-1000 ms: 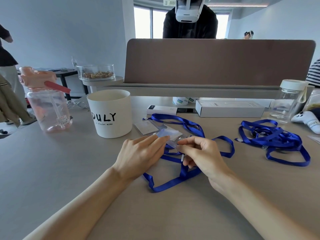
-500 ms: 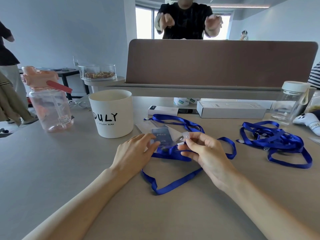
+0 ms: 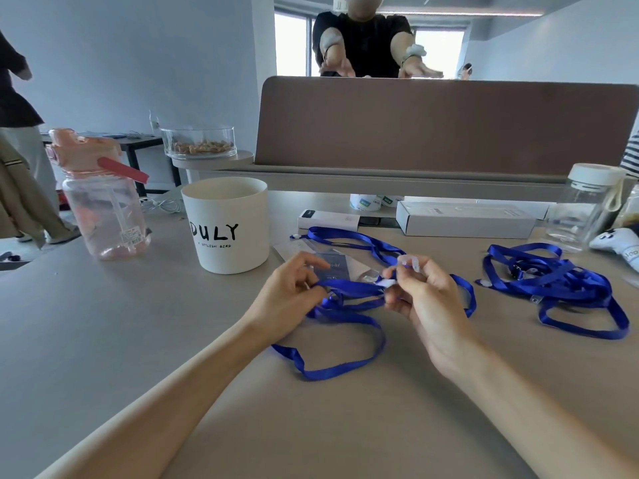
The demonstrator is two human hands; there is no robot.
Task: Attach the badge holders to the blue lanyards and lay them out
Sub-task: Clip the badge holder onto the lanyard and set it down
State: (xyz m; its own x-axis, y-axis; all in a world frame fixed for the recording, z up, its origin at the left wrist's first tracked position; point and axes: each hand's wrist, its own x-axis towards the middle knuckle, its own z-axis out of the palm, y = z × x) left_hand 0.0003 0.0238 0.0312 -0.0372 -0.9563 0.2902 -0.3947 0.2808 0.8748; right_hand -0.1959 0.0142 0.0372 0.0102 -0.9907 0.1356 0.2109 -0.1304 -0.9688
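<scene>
A wide grey-beige tabletop [image 3: 103,340] filled the view, closed at its far side by a brown fabric-covered partition [image 3: 449,126], behind which a person in a black top held both forearms out. On the left stood a translucent pink plastic water bottle [image 3: 103,209] with a red strap. Just to its right was a white cylindrical cup [image 3: 228,229] lettered "DULY". A long flat white cardboard box [image 3: 466,223] lay below the partition, and a clear bottle with a white screw lid [image 3: 584,209] stood at its right end. A round clear glass bowl [image 3: 198,141] holding nuts sat on a small ledge behind the cup.

To the right, well apart from the hands, a loose heap of blue ribbon lanyards [image 3: 553,281] lay tangled on the tabletop. In the middle, one blue ribbon lanyard [image 3: 345,368] trailed a loop on the surface toward the person and rose to both hands. The left hand [image 3: 290,295] had its fingers curled, pinching the ribbon between thumb and fingertips. The right hand [image 3: 425,299], close beside it, pinched the ribbon's end, where a small clear plastic tab [image 3: 409,262] stuck up above the forefinger. A clear flat plastic badge holder [image 3: 332,266] lay on the tabletop just beyond the left hand's fingers, between the cup and the right hand. Whether it touched the ribbon could not be told.
</scene>
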